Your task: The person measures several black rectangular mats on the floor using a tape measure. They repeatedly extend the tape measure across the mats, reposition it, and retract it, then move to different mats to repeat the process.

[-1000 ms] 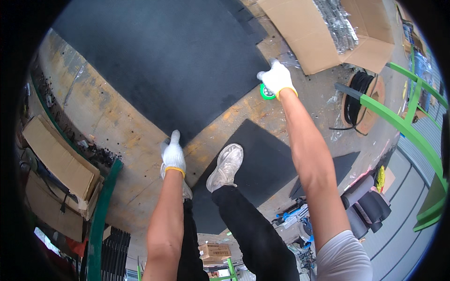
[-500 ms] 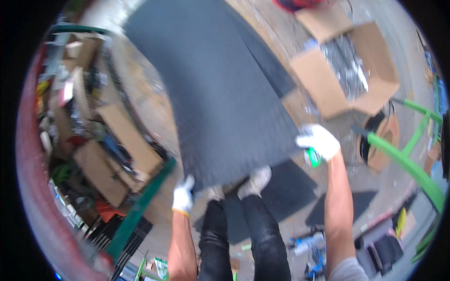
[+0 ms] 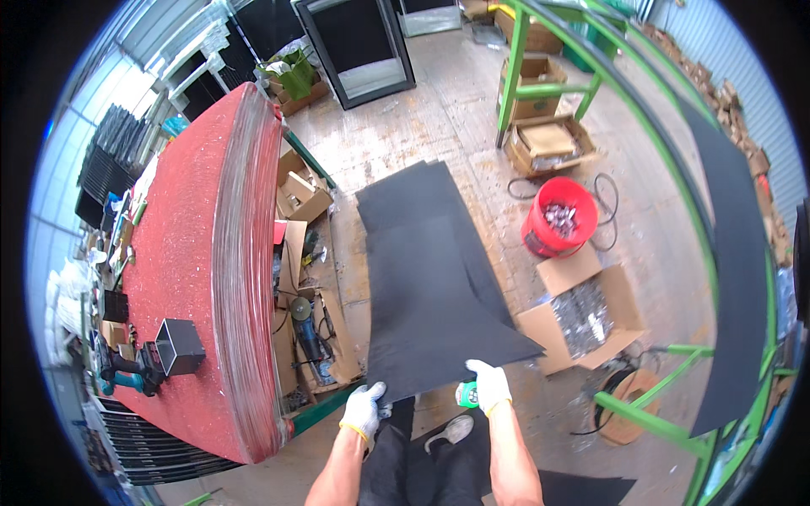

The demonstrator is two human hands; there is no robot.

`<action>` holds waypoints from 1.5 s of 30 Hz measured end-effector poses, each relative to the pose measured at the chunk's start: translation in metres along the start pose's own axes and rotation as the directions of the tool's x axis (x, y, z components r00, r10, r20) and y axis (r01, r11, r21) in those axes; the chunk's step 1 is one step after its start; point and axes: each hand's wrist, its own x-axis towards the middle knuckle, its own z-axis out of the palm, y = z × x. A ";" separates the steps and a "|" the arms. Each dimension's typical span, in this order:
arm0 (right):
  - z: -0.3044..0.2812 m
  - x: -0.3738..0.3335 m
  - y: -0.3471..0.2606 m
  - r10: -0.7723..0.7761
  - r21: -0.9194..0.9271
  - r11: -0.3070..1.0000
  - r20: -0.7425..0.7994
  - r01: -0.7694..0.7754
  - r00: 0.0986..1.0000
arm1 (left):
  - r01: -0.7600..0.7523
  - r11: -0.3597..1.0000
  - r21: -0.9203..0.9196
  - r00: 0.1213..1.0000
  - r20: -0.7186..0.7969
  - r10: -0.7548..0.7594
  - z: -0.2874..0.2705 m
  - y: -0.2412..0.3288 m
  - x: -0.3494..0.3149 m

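A long black sheet of mesh-like material (image 3: 422, 287) stretches away from me, its near edge lifted off the floor and its right corner flaring outward. At the near left corner, my left hand (image 3: 363, 411) in a white glove is closed on the sheet. My gloved right hand (image 3: 491, 386) grips the near edge further right. A small green item, perhaps a tape measure (image 3: 467, 394), shows at the right palm. Under the far end lies more black sheet. My shoe (image 3: 450, 432) stands just below the near edge, on further dark sheet.
Left is a red-topped table (image 3: 194, 253) with a cordless drill (image 3: 135, 371) and a square tube piece (image 3: 180, 347); an angle grinder (image 3: 308, 329) sits below. Right are an open carton (image 3: 540, 325), a red bucket (image 3: 561, 215) and a green metal frame (image 3: 650, 426). A black frame (image 3: 359, 55) stands far off.
The view has swung upward, showing more of the room. My hands are closer together, still on the sheet's near edge, and the sheet's right corner now flares past my right hand.
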 end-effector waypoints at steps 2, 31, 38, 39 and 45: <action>0.017 -0.018 -0.052 -0.158 -0.264 0.951 0.039 0.163 0.987 | 0.070 0.992 -0.104 0.996 0.058 -0.064 0.005 0.029 -0.010; 0.320 -0.118 -0.857 -0.230 -0.369 -0.831 0.909 0.417 0.346 | -0.069 0.869 0.491 0.950 -0.233 0.207 -0.010 0.327 0.081; 0.472 -0.033 -0.944 0.014 -0.096 -0.926 0.957 0.365 0.289 | 0.296 0.938 0.183 0.931 -0.277 -0.239 -0.017 0.266 0.099; 0.495 -0.025 -0.950 0.033 -0.054 -0.945 0.966 0.322 0.258 | 0.329 0.882 0.337 0.925 -0.301 -0.231 -0.009 0.267 0.111; 0.664 0.013 -0.979 0.043 -0.148 -0.832 0.944 0.535 0.328 | -0.019 0.552 0.834 0.993 0.080 -0.088 0.049 0.334 0.214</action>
